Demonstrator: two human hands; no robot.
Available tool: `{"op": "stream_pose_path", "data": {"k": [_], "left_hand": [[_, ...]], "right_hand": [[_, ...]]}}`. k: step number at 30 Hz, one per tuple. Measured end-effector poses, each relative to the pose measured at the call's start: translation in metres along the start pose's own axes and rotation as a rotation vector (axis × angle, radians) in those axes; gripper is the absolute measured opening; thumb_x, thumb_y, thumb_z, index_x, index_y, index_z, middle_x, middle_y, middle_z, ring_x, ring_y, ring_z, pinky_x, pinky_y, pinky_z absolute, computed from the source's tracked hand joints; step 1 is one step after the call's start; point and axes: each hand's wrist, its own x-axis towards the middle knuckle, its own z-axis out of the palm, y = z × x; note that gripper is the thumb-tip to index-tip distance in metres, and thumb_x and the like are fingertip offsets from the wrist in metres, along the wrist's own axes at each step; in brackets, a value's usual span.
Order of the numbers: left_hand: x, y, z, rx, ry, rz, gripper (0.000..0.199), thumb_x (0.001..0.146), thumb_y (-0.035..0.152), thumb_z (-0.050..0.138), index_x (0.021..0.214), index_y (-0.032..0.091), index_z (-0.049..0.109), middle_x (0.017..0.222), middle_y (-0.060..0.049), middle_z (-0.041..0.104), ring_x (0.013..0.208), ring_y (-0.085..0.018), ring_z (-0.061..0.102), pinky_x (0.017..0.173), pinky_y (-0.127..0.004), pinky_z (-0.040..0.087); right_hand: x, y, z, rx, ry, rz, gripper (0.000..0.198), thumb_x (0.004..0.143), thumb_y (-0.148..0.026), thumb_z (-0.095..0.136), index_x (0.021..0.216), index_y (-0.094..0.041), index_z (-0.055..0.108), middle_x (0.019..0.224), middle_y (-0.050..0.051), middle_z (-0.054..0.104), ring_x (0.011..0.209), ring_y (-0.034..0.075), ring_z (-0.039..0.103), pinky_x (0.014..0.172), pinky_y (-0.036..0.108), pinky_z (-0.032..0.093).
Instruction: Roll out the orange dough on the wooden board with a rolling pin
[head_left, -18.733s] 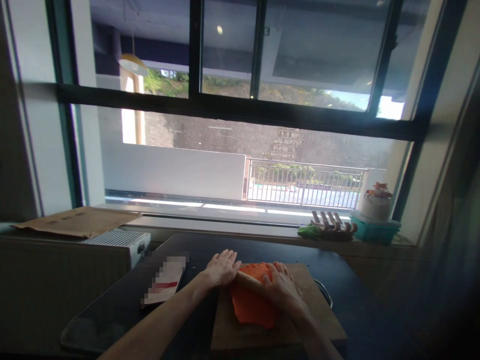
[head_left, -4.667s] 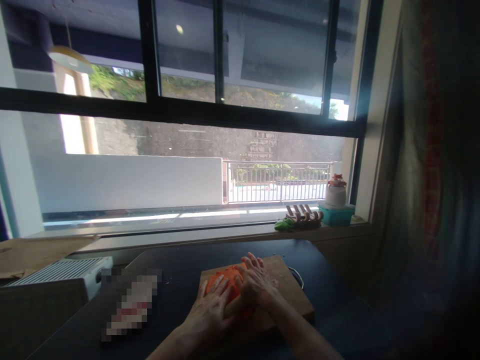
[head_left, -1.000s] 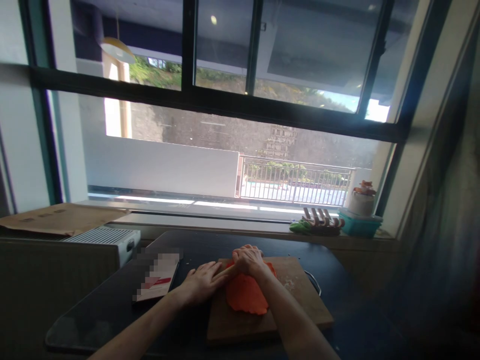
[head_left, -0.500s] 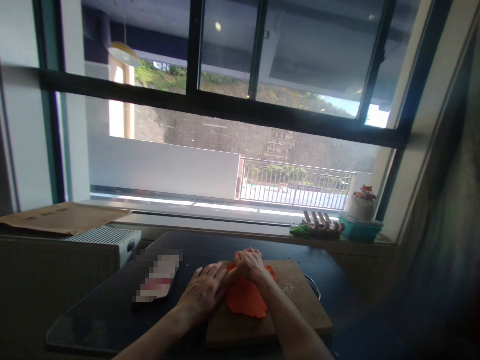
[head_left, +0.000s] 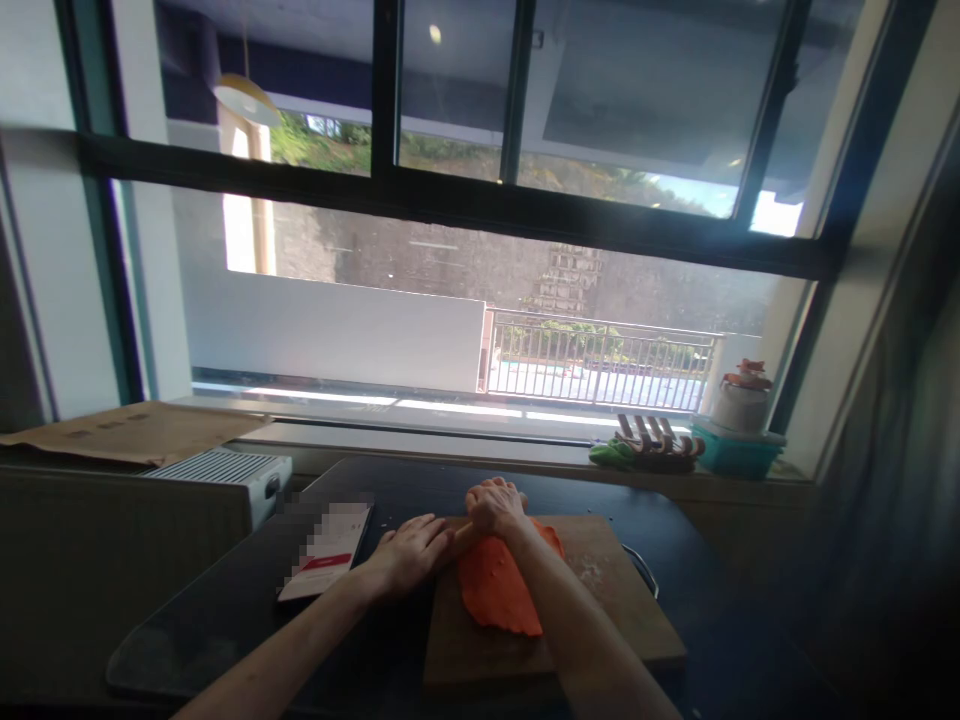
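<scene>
A wooden rolling pin (head_left: 466, 541) lies slantwise over a flat sheet of orange dough (head_left: 501, 590). My left hand (head_left: 411, 552) is closed over the pin's near-left end, and my right hand (head_left: 495, 505) is wrapped round its far-right part. Under the dough is a wooden cutting board (head_left: 622, 610) with a metal handle on its right side. White flour (head_left: 591, 572) is scattered on the board, right of the dough. My right forearm hides part of the dough's right edge.
The board rests on a dark table (head_left: 225, 640). A phone (head_left: 330, 555), partly blurred out, lies left of my left hand. Beyond the table, the window sill holds a teal container (head_left: 739, 447), a brown rack (head_left: 660, 440) and a green cloth (head_left: 611, 454). Brown paper (head_left: 127, 432) covers a cabinet at left.
Both hands and the rolling pin have moved slightly away from me over the dough, the left hand more plainly. The view has also shifted a little.
</scene>
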Motion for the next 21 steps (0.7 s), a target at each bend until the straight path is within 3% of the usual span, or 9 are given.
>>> {"op": "stream_pose_path", "data": {"k": [5,12,17,21], "left_hand": [[0.0,-0.002,-0.002,0.098,-0.053,0.039,0.049,0.09,0.033,0.033,0.136,0.024,0.048,0.148,-0.009,0.039,0.137,-0.03,0.031,0.107,-0.052,0.03],[-0.019,0.029,0.006,0.0,-0.052,-0.023,0.068,0.092,0.049,0.016,0.142,0.008,0.035,0.149,-0.017,0.035,0.139,-0.03,0.027,0.111,-0.053,0.024],[-0.034,0.045,0.01,0.067,0.033,0.027,0.068,0.088,0.05,0.027,0.146,0.013,0.029,0.153,-0.011,0.028,0.142,-0.027,0.02,0.114,-0.054,0.015],[-0.023,0.038,0.003,0.088,0.025,-0.028,0.066,0.089,0.055,0.025,0.144,0.019,0.035,0.152,-0.012,0.03,0.142,-0.029,0.021,0.112,-0.059,0.016]], "right_hand": [[0.001,-0.002,0.002,0.018,0.044,0.009,0.037,0.093,-0.036,0.034,0.101,-0.025,0.068,0.112,0.006,0.064,0.107,0.022,0.052,0.09,0.037,0.038],[-0.052,0.017,0.005,0.099,0.168,-0.038,0.035,0.096,-0.031,0.033,0.099,-0.027,0.067,0.115,0.003,0.062,0.112,0.02,0.049,0.098,0.036,0.03],[-0.079,0.026,0.006,0.138,0.188,-0.079,0.039,0.098,-0.031,0.026,0.108,-0.027,0.064,0.118,0.003,0.061,0.124,0.02,0.041,0.107,0.038,0.018],[-0.065,0.02,0.001,0.104,0.123,-0.057,0.04,0.097,-0.033,0.027,0.103,-0.027,0.066,0.113,0.004,0.062,0.115,0.02,0.047,0.102,0.037,0.026]]}}
